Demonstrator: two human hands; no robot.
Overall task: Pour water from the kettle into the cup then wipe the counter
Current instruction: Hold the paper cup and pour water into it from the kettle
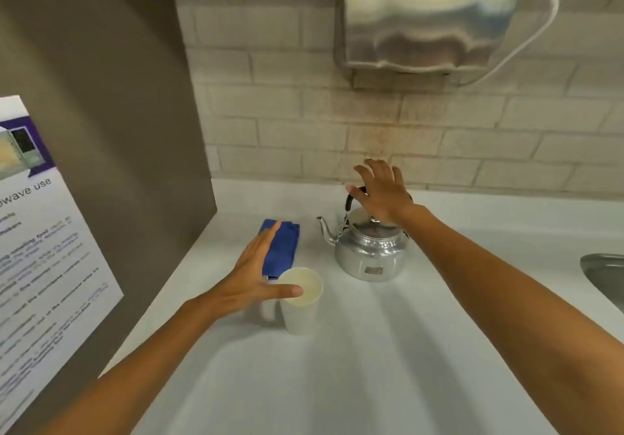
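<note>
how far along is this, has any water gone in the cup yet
Nothing looks done. The kettle stands upright on the counter, spout toward the cup, whose contents can't be made out. In hand: the right hand is open over the kettle's handle, not gripping it; the left hand is open beside the cup. Left: lift, pour, then wipe with the folded blue cloth lying behind the cup.

Counter (388, 367): kettle (369, 254), cup (300, 303), apparently cloth (282, 248).

Shared office-type kitchenette: steel paper-towel dispenser (429, 15) on pale brick-tile wall (270, 113), printed microwave-use notice (44, 248) on grey side panel, white desk (371, 367), steel sink rim (604, 276) at right
</note>
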